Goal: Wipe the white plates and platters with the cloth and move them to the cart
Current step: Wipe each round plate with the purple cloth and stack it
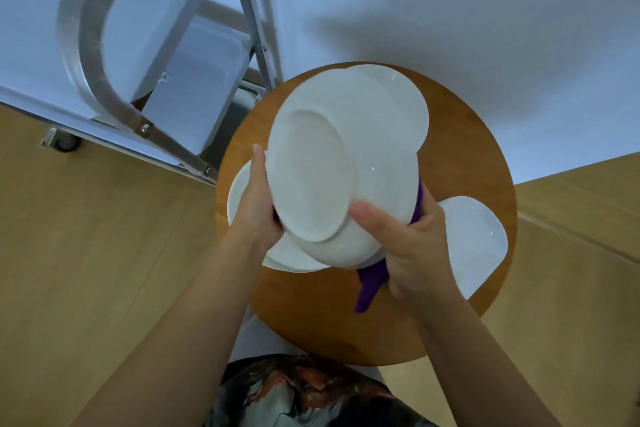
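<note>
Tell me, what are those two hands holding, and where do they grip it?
A white plate, tilted with its underside up. The left hand holds its left rim; the right hand grips the lower right rim through a purple cloth.

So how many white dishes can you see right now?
4: held plate in both hands, one behind it, one under the left hand, a platter at right. Others may be hidden.
</note>
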Demonstrator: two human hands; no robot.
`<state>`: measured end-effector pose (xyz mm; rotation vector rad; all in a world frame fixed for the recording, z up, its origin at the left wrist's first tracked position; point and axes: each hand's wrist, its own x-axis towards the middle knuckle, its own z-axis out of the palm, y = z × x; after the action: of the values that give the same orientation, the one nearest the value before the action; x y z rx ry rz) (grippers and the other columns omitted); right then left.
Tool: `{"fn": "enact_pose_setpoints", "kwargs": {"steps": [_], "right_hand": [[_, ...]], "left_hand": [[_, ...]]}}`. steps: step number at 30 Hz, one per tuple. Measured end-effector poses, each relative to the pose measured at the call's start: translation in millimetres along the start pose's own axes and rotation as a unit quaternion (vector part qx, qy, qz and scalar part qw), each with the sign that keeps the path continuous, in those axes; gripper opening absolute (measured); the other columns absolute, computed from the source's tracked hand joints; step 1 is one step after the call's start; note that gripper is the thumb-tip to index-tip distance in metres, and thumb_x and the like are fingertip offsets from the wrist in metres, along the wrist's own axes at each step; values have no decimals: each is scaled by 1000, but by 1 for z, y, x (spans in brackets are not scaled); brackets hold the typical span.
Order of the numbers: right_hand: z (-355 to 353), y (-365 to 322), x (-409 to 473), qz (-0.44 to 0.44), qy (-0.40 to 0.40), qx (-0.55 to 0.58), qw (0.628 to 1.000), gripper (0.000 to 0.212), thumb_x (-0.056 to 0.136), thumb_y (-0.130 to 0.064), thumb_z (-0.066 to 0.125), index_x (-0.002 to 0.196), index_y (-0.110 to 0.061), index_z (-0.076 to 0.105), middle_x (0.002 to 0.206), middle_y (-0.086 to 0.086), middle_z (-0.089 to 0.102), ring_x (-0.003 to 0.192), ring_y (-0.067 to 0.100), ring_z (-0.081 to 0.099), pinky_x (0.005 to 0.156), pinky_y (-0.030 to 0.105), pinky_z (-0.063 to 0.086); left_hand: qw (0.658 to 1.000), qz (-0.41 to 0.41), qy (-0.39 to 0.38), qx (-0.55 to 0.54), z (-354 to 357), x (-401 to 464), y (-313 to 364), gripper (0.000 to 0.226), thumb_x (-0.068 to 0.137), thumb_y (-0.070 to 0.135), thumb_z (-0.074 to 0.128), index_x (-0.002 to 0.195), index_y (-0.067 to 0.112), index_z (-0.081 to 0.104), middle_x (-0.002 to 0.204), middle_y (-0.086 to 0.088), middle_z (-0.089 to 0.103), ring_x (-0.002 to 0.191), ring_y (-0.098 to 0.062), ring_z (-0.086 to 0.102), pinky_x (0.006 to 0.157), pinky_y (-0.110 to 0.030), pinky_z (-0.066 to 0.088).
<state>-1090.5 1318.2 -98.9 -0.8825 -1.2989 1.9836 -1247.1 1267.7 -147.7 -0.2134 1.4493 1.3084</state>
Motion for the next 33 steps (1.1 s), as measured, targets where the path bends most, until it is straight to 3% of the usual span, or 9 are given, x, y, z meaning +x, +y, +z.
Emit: {"fn": "enact_pose_setpoints", "kwargs": {"steps": [4, 7, 9, 13, 18, 21, 23, 26, 33], "right_hand": [[-23, 6, 0, 83, 41, 7, 996, 40, 62, -31, 81, 100, -30, 68, 99, -8, 72, 91, 13, 69, 68, 22, 55], [-40, 9, 0, 125, 48, -199, 971, 47, 59, -57, 68, 97, -31, 60, 86, -11, 71, 79, 10, 68, 57, 14, 51], [-45, 17, 0, 139, 155, -298, 932, 35, 74, -62, 56, 93, -33, 55, 83, -12, 64, 80, 14, 64, 53, 14, 46], [-30, 10, 12, 89, 313, -61, 944, 12, 95, -44, 41, 102, -42, 51, 102, -14, 60, 100, 15, 60, 67, 23, 53], [13, -9, 31, -86, -8, -215, 973, 48, 94, -30, 39, 142, -31, 31, 141, -2, 42, 130, 13, 41, 103, 40, 42], [15, -7, 44, -117, -139, -531, 827, 58, 93, -39, 35, 142, -44, 4, 159, -4, 4, 145, 20, -5, 114, 53, -3], [10, -12, 54, -160, -164, -617, 753, 63, 90, -47, 40, 140, -45, 3, 159, 1, 1, 144, 30, -7, 111, 56, -4], [3, -21, 67, -229, -191, -634, 713, 73, 81, -57, 52, 145, -33, 25, 155, 13, 18, 141, 38, 11, 110, 61, 9], [-7, -15, 77, -272, -110, -493, 819, 79, 70, -55, 69, 132, -22, 32, 134, 12, 46, 118, 18, 44, 92, 39, 48]], "left_hand": [[997, 16, 69, -33, -9, 0, 1, 45, 86, 67, 45, 94, 32, 71, 90, 2, 75, 84, -18, 72, 66, -36, 58], [983, 80, 160, 33, -15, -1, 12, 38, 81, 68, 49, 72, 37, 70, 68, 12, 72, 63, -8, 69, 53, -28, 52], [972, 121, 185, 74, -18, -2, 19, 42, 79, 67, 48, 56, 37, 66, 59, 13, 66, 54, -4, 64, 54, -27, 47], [960, 153, 213, 98, -16, -5, 25, 45, 80, 66, 48, 62, 26, 57, 47, 14, 55, 54, -4, 56, 54, -26, 43], [921, 274, 197, 196, -1, -13, 25, 51, 87, 57, 50, 56, 17, 43, 38, 10, 41, 35, -2, 39, 34, -12, 32], [887, 335, 169, 270, 2, -17, 25, 55, 90, 52, 51, 51, 15, 39, 44, 5, 32, 37, -6, 27, 36, -15, 23], [870, 358, 154, 304, 1, -20, 24, 55, 89, 51, 50, 50, 14, 38, 42, 8, 31, 37, -6, 27, 36, -15, 22], [859, 372, 122, 328, 0, -24, 22, 52, 87, 49, 46, 47, 17, 34, 36, 9, 32, 36, -7, 27, 37, -16, 20], [879, 365, 109, 287, 4, -26, 23, 63, 78, 67, 47, 57, 8, 52, 42, 9, 41, 42, -6, 40, 41, -18, 31]]}}
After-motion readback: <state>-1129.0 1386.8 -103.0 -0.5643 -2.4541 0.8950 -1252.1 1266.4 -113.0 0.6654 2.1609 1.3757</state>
